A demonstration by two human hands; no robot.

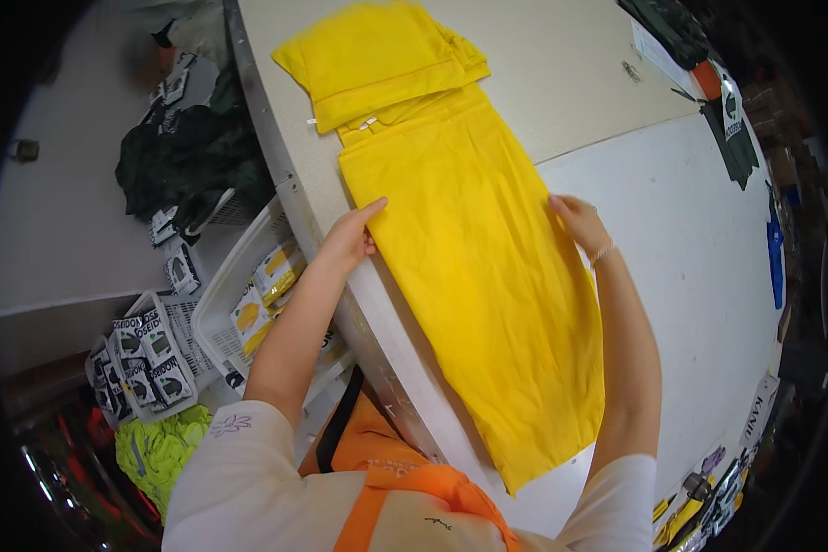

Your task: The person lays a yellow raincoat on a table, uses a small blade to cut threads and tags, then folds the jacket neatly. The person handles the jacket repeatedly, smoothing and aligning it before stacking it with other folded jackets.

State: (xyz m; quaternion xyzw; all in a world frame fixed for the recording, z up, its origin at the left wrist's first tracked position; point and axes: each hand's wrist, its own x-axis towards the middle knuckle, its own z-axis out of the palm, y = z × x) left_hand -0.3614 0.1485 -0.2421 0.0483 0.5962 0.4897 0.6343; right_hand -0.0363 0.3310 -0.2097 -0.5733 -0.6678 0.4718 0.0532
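A long, smooth yellow cloth piece [483,285], folded into a narrow strip, lies along the table toward my body. My left hand [350,235] pinches its left edge, thumb on top and the other fingers partly beneath. On the opposite edge, my right hand [580,223] holds the cloth with its thumb over the border; its other fingers are mostly hidden. Beyond the strip's far end rests a folded yellow cloth bundle [386,69] with small white tags at its near edge. Whether the two yellow pieces are joined, I cannot tell.
White baskets [213,308] beside the table's metal edge hold yellow packets [271,276] and dark-printed packets [147,354]. Dark green cloth [189,161] is heaped at left, with lime-yellow fabric [161,451] below. A dark green item [731,138] lies at the table's far right.
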